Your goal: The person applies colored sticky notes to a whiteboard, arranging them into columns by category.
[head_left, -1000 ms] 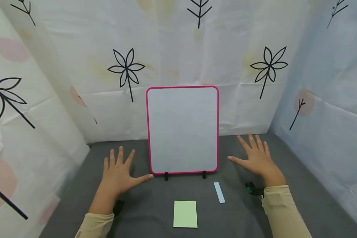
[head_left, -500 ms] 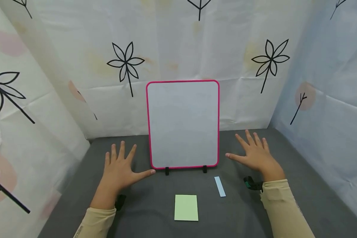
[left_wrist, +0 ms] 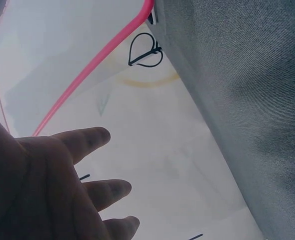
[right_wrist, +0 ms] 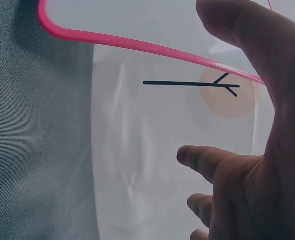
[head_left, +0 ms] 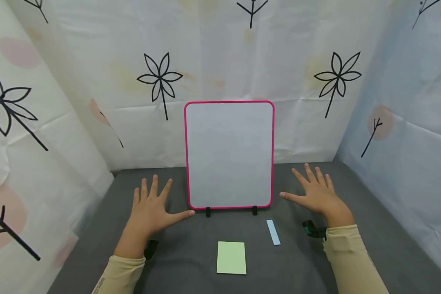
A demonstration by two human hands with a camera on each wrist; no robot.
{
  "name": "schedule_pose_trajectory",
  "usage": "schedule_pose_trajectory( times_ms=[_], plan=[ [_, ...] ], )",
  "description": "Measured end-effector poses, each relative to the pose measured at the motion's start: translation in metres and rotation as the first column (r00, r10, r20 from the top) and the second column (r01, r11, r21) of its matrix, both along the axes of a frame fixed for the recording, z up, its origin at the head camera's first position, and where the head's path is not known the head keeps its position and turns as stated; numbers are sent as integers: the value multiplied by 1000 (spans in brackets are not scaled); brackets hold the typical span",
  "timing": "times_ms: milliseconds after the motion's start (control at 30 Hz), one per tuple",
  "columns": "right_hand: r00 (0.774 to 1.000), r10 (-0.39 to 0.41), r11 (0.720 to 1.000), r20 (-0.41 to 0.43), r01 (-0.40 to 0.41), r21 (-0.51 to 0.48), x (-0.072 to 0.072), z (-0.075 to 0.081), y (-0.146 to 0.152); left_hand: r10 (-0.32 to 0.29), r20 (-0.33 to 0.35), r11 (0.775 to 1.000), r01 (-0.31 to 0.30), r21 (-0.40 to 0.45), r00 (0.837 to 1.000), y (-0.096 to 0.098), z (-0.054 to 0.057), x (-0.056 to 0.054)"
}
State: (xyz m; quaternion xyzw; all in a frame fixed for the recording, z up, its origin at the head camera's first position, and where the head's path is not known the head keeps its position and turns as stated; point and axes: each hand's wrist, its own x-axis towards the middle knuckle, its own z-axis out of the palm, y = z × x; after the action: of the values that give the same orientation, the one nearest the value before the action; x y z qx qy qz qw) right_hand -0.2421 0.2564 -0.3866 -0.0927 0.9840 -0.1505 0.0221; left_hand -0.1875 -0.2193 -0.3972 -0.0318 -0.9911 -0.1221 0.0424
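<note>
A whiteboard [head_left: 229,155] with a pink frame stands upright at the back of the grey table, its lower edge at two small black feet [head_left: 208,212]. My left hand [head_left: 150,214], fingers spread and holding nothing, is beside the board's lower left corner. To the right of the board, my right hand [head_left: 319,198] is likewise spread and holds nothing. A light green square of paper [head_left: 231,257], resembling a sticky note pad, lies in front of the board. Between it and the right hand lies a narrow light blue strip [head_left: 273,232]. Both wrist views show the spread fingers near the pink frame.
White cloth walls [head_left: 220,61] printed with black flowers and leaf sprigs close off the back and both sides of the grey tabletop [head_left: 183,261]. Dark wrist cameras [head_left: 313,229] are strapped under both wrists.
The head view has tilted and shifted slightly, so the whole scene sits a little differently in it. Both hands stay spread in nearly the same places; the board and papers have not moved.
</note>
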Motion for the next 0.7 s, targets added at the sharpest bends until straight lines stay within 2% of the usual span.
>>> schedule_pose_trajectory(
  times_ms=[333, 700],
  plan=[
    [999, 2, 1000, 33, -2, -24, 1, 1, 0, 3, 15, 1000, -3, 3, 1000, 1, -1, -1],
    [1000, 13, 1000, 20, -13, -4, -2, 1, 0, -3, 8, 1000, 3, -16, 1000, -1, 0, -4]
  ],
)
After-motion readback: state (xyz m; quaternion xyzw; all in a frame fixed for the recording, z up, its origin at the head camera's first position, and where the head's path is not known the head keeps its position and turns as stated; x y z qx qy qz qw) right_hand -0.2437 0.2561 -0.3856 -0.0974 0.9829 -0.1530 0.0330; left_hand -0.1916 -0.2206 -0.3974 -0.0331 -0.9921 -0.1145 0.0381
